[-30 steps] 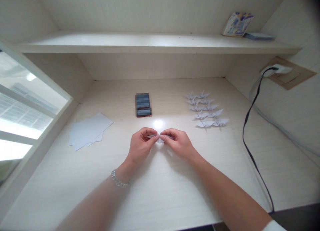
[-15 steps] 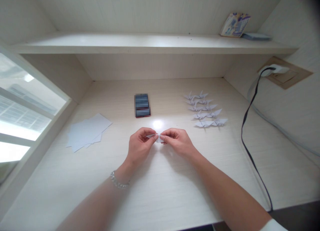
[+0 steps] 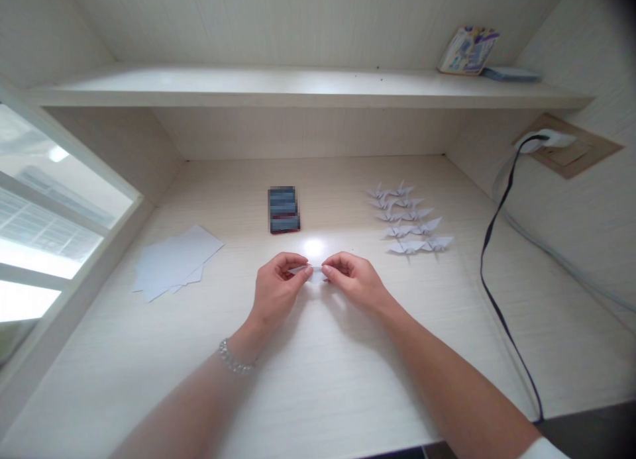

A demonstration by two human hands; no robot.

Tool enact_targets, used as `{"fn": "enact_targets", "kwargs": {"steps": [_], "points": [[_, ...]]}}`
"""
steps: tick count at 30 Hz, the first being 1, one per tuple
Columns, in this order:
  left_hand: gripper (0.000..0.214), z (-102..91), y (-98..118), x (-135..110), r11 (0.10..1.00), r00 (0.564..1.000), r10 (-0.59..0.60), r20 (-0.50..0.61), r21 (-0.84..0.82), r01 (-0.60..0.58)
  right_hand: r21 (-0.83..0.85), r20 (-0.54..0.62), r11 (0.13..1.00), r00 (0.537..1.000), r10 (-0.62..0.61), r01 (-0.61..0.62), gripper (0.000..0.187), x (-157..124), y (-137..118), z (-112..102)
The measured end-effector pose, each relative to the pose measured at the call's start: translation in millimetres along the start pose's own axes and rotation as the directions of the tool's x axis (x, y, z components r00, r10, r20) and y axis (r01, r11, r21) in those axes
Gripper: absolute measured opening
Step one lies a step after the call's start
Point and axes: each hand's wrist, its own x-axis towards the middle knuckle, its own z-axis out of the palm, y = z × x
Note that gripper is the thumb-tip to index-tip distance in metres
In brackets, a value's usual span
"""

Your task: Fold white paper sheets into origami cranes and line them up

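Note:
Between my hands is a small piece of folded white paper [image 3: 317, 274], pinched at both sides over the middle of the desk. My left hand [image 3: 279, 281] grips its left end between thumb and fingers. On its right end, the thumb and fingertips of my right hand [image 3: 354, 277] are closed. My fingers cover much of the folds. Several white paper cranes [image 3: 410, 214] stand in two columns to the right, beyond my right hand. To the left lies a loose stack of white paper sheets [image 3: 176, 260].
A phone [image 3: 284, 209] with a pixelated screen lies behind my hands. A black cable [image 3: 489, 237] runs from the wall socket [image 3: 571, 146] down over the desk's right side. Above the back of the desk is a shelf [image 3: 298, 88] holding a colourful packet [image 3: 468, 50]. A window [image 3: 50, 220] borders the left.
My right hand's fingertips have shifted slightly right along the folded paper, so a little more of it shows between my thumbs. My left hand stays nearly still.

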Motion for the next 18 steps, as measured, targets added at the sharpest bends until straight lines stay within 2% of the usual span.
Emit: {"fn": "enact_targets", "kwargs": {"steps": [2, 7, 14, 18], "points": [[0.022, 0.2, 0.0, 0.2, 1.000, 1.000, -0.007, 0.003, -0.009, 0.007, -0.057, 0.001, 0.998, 1.000, -0.002, 0.002, 0.016, -0.9, -0.3, 1.3], [0.024, 0.7, -0.6, 1.7, 0.996, 0.999, -0.048, 0.023, -0.074, 0.050, 0.051, 0.049, 0.995, 0.995, 0.081, -0.084, 0.017, 1.4, 0.6, 2.0], [0.022, 1.0, -3.4, 0.8, 0.992, 0.993, -0.081, 0.091, -0.088, 0.089, -0.084, 0.082, 0.995, 0.995, 0.061, -0.054, 0.015, -0.5, -5.4, 0.0], [0.021, 0.7, -1.6, 0.1, 0.978, 0.984, -0.120, 0.129, -0.157, 0.140, -0.028, 0.103, 0.996, 0.991, 0.089, -0.087, 0.015, -0.5, -7.1, 1.0]]}}
